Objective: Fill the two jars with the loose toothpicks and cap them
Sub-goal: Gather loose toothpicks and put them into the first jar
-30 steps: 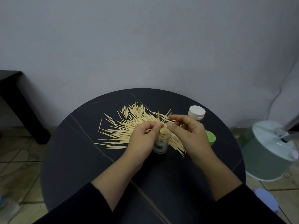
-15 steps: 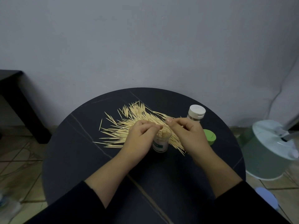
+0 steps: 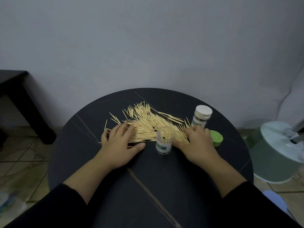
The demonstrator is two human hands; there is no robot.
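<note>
A pile of loose toothpicks (image 3: 146, 122) spreads over the round black table (image 3: 148, 178). In front of the pile stands an uncapped clear jar (image 3: 164, 142) holding some toothpicks upright. A second jar with a white cap (image 3: 201, 118) stands at the back right. A green cap (image 3: 216, 138) lies on the table beside my right hand. My left hand (image 3: 119, 143) lies flat, fingers spread, on the pile's left end. My right hand (image 3: 197, 142) rests on the pile's right end, just right of the uncapped jar, fingertips on the toothpicks.
A pale green bin with a white lid (image 3: 278, 152) stands on the floor to the right. A dark side table (image 3: 18, 96) stands at the left. A grey wall is close behind the round table. A blue thing (image 3: 278, 203) shows at the lower right.
Both hands have left the top of the uncapped jar and moved apart, down onto the toothpick pile at either side. The jar now stands alone with toothpicks in it.
</note>
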